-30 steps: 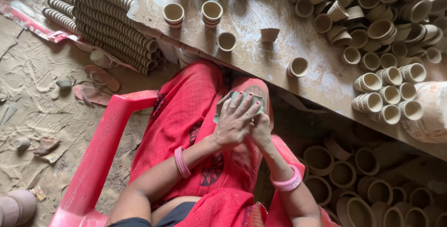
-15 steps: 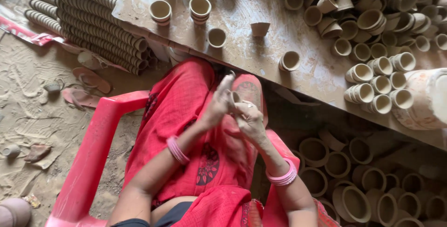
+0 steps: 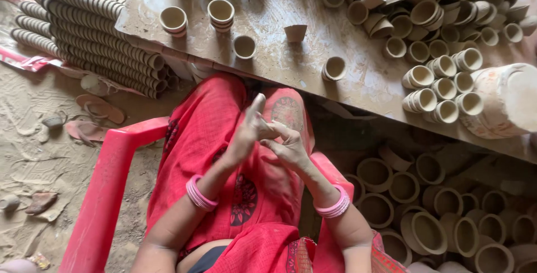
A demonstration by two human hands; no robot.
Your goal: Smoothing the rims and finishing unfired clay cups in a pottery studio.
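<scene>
Clay-dusted, the left hand and the right hand are meeting over the person's lap, above the red cloth covering the knees. The left hand is standing edge-up with fingers mostly straight and the thumb pointing upward, palm turned toward the other hand. The right hand is lying lower, fingers loosely curled, its fingertips touching the left palm. Whether anything small is sitting between them cannot be told; neither hand is visibly gripping a thing. Pink bangles are circling the left wrist, and a paler set is sitting on the right.

The person is sitting in a red plastic chair drawn up to a muddy bench. On the bench, well apart from the hands, small clay cups are standing: one single cup near the front edge, another left of it, an upturned one between and behind them, and short stacks farther back. A heap of cups is crowding the right part, beside a large pale pot. Long rows of nested cups are lying on the sandy floor at left, near a pair of sandals. Bigger clay pots are filling the space under the bench at right.
</scene>
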